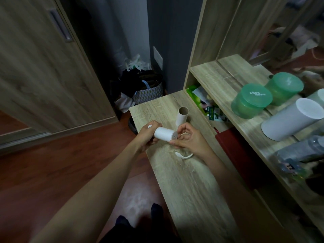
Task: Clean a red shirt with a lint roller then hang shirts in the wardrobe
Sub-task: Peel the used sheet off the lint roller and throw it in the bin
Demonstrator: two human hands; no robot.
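My left hand (147, 135) grips a white lint roller (164, 134) held sideways above the wooden table (184, 181). My right hand (188, 140) pinches the roller's right end with its fingertips. An empty cardboard tube (182, 115) stands upright on the table just behind the roller. A curved white plastic piece (183, 155) lies on the table below my right hand. No red shirt shows clearly; a dark red item (233, 146) lies in the shelf opening at the right.
A wooden wardrobe door (45, 71) stands at the left. Bags and dark clothes (140, 86) fill the corner behind the table. On the upper shelf sit two green jars (252, 100), a white cylinder (292, 119) and bottles. Packets (208, 106) lie in the lower shelf.
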